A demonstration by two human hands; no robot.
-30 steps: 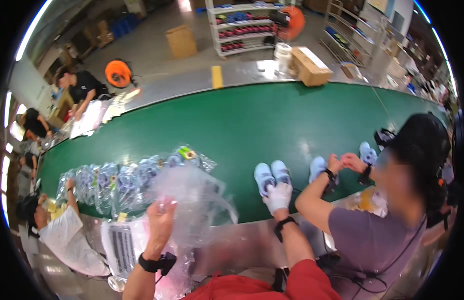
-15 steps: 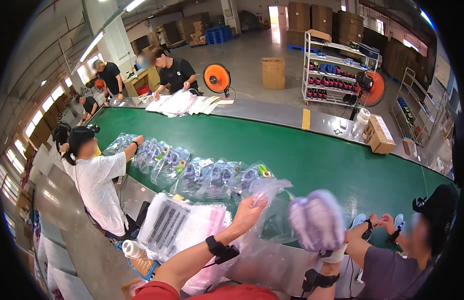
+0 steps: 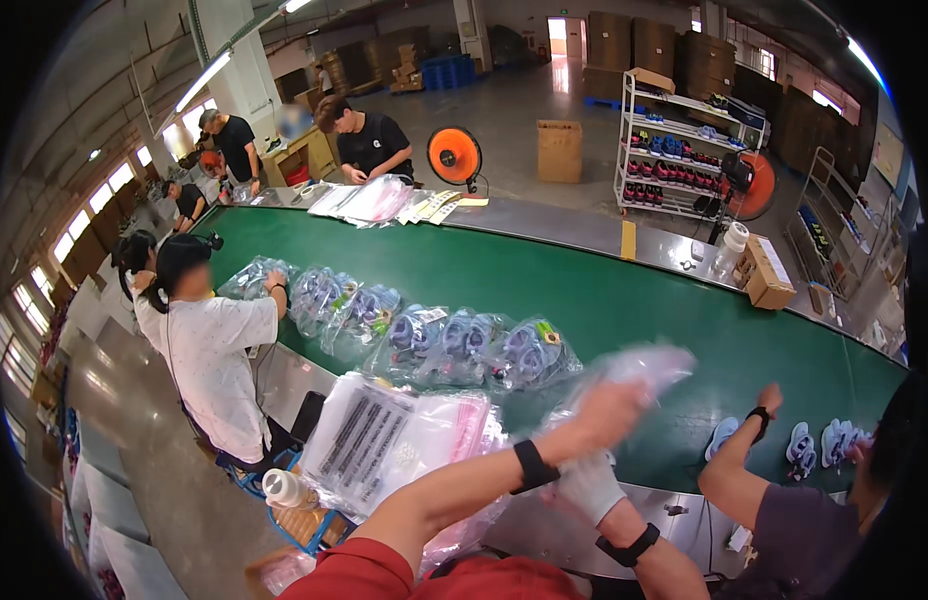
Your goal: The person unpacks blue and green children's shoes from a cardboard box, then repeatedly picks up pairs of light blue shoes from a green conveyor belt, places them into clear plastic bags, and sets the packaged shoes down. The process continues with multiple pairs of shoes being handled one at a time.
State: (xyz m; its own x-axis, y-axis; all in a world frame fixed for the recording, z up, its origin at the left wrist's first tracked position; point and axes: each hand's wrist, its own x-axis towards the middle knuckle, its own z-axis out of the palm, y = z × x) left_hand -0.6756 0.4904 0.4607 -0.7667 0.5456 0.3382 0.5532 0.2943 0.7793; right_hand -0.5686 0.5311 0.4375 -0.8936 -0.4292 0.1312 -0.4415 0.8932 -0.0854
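Note:
My bare left hand (image 3: pixel 616 412), smeared by motion, reaches across to the right and is closed on a clear plastic bag (image 3: pixel 652 366). The bag is blurred and pale lavender-pink; whether the lavender shoes are inside it I cannot make out. My right hand (image 3: pixel 587 488), in a white glove, is below the left wrist, its fingers hidden or blurred. Left of my hands lies a stack of printed plastic bags (image 3: pixel 384 440). Several bagged pairs of lavender-blue shoes (image 3: pixel 466 338) lie in a row on the green belt (image 3: pixel 684 310).
At my right a co-worker's hand (image 3: pixel 769 400) is over the belt beside loose light-blue shoes (image 3: pixel 799 445). At the left, a person in a white shirt (image 3: pixel 219 360) handles a bagged pair. A white-capped bottle (image 3: pixel 284 488) stands by the stack. Across the belt are a carton (image 3: pixel 764 272) and another worker (image 3: pixel 372 145).
My left hand has swung right with the plastic bag. My right hand, which held up a pair of lavender shoes, is now lower and left; the shoes are no longer distinct. The co-worker's hand has lifted.

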